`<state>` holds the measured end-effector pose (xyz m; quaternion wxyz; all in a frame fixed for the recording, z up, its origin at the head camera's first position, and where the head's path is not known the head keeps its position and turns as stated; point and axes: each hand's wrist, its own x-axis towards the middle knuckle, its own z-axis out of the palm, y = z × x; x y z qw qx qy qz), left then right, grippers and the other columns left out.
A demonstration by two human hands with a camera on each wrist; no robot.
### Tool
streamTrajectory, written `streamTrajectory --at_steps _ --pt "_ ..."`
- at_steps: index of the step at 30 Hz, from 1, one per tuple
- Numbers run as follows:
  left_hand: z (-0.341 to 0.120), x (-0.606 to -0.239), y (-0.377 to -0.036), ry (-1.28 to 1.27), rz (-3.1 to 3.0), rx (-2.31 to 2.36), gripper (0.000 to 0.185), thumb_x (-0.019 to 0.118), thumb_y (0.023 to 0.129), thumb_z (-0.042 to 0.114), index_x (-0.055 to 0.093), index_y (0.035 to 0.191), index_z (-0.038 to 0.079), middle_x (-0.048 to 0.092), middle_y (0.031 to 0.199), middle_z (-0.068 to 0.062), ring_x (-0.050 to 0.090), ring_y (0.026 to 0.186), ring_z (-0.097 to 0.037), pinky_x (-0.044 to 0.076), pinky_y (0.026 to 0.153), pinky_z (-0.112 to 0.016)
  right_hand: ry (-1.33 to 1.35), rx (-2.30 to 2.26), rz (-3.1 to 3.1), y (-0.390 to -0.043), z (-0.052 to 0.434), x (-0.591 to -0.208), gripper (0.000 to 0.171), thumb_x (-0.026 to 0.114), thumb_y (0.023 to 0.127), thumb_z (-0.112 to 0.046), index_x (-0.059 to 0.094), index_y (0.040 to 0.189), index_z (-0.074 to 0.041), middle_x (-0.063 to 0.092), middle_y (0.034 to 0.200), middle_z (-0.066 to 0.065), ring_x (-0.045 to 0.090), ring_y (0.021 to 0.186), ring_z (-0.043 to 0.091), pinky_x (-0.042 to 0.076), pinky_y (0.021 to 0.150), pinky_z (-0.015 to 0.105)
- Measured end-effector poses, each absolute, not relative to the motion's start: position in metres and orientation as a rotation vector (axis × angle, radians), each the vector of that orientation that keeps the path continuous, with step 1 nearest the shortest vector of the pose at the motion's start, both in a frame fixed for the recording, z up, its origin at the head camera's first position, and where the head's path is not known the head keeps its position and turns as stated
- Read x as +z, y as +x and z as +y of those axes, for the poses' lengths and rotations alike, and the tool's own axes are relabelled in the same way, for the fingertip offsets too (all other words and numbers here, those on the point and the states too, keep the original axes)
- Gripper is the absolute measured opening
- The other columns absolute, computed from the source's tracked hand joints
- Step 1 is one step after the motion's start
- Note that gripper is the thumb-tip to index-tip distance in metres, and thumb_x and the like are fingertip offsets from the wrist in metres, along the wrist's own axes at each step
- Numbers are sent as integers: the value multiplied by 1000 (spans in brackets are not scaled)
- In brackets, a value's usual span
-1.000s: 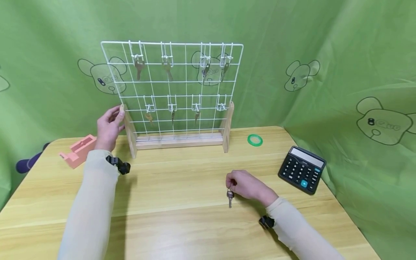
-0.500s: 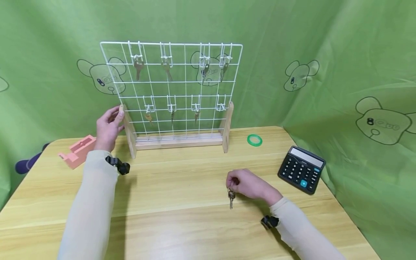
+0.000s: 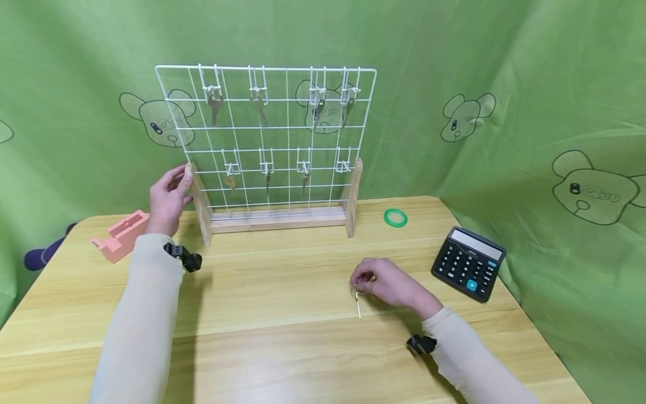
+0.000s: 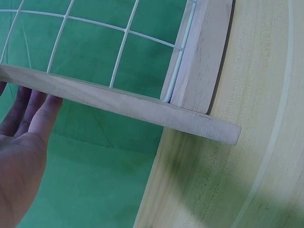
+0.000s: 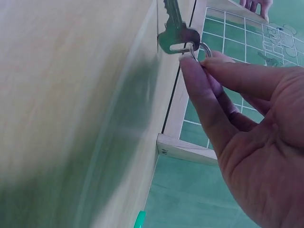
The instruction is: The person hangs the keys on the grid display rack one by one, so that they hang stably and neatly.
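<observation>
A white wire rack [image 3: 266,134] on a wooden base stands at the back of the table, with keys hanging from most of its hooks. My left hand [image 3: 180,174] rests at the top of the rack's left wooden upright. In the left wrist view its straight fingers [image 4: 33,107] lie against the far side of that upright [image 4: 118,102]. My right hand [image 3: 356,283] is over the middle of the table and pinches a small ring [image 5: 202,50] between thumb and forefinger. A silver key [image 3: 357,306] dangles from the ring, its tip near the tabletop [image 5: 71,118].
A black calculator [image 3: 469,264] lies at the right, with a green tape roll [image 3: 395,217] behind it near the rack's right foot. A pink tape dispenser [image 3: 123,234] sits at the left. The lower right hook [image 3: 344,164] carries no key. Green cloth hangs behind.
My right hand has risen slightly and drifted away from me with the key, which has turned edge-on. The left hand has stayed on the rack.
</observation>
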<state>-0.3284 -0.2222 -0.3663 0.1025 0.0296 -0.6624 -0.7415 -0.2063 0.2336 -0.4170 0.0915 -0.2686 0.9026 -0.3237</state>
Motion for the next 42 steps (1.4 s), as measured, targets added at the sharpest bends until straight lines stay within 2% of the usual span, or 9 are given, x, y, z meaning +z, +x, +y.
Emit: streamTrajectory --at_steps 17,42 --pt "-222 -366 -328 104 -1956 -2197 53 63 95 29 49 144 15 44 144 -12 46 127 -26 47 105 -32 -758 -1121 2731 -210 234 -400 16 69 88 3 73 96 -10 64 90 -4 61 86 14 58 80 32" --pt "-223 -367 -330 83 -1949 -2201 52 63 95 27 49 144 14 46 142 -11 48 125 -24 48 103 -31 -740 -1260 2861 -233 225 -371 15 71 86 4 74 96 -7 66 95 1 62 92 21 58 86 41"
